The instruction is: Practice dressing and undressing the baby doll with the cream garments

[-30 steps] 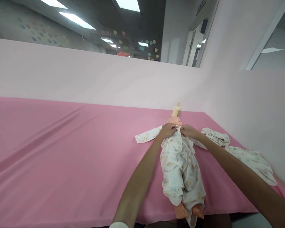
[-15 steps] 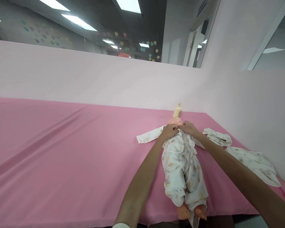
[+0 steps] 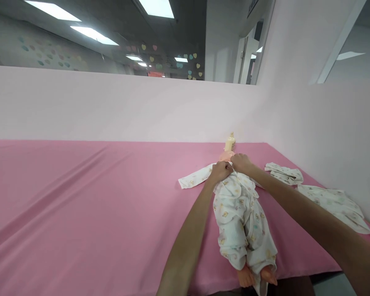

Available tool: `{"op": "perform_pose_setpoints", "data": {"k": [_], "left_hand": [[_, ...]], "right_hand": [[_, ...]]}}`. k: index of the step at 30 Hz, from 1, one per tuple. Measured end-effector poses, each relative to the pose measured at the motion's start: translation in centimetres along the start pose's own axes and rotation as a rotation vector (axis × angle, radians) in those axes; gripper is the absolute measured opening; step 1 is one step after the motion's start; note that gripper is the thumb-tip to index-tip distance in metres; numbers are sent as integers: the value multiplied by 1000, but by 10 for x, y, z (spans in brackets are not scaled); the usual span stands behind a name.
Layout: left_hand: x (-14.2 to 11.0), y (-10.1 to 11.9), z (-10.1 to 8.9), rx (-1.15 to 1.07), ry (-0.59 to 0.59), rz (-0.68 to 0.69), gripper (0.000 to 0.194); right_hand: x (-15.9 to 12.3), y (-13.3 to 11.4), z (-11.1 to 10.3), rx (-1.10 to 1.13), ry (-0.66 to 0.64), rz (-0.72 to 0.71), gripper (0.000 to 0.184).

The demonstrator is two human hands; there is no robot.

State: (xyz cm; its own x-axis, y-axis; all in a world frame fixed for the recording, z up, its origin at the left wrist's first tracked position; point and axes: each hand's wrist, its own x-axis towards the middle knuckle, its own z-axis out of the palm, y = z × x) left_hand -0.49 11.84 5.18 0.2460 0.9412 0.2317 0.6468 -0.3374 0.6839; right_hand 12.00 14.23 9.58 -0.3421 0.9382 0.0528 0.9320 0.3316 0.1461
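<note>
A baby doll lies on its back on a pink-covered table, its feet at the front edge. It wears a white printed baby shirt and matching trousers. At the collar, my left hand has its fingers closed on the shirt. My right hand is closed beside it at the doll's neck, also on the shirt's collar as far as shows. The fingertips and the fabric between them are partly hidden. One sleeve stretches out flat to the left; the other is mostly behind my right forearm.
A cream pump bottle stands behind the doll's head, near the wall. Folded printed clothes and a spread white garment lie to the right. The pink sheet has creases at left. Walls rise at the back and right.
My right hand has shifted slightly up and left at the collar, while the left stays at the neckline. The camera view has tilted a little.
</note>
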Motion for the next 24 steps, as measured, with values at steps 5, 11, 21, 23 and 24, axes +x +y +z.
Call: {"op": "perform_pose_setpoints", "data": {"k": [5, 11, 21, 23, 24], "left_hand": [[-2, 2, 4, 16, 32, -1, 14], [-3, -1, 6, -31, 61, -107, 26], [4, -3, 17, 133, 134, -59, 26], [5, -4, 19, 136, 137, -55, 24], [5, -5, 19, 134, 136, -54, 23]], "right_hand": [[2, 4, 4, 44, 38, 11, 22], [7, 15, 14, 274, 109, 114, 14], [-1, 25, 30, 794, 84, 38, 24], [-1, 29, 34, 842, 65, 19, 22], [-1, 30, 35, 856, 57, 13, 20]]}}
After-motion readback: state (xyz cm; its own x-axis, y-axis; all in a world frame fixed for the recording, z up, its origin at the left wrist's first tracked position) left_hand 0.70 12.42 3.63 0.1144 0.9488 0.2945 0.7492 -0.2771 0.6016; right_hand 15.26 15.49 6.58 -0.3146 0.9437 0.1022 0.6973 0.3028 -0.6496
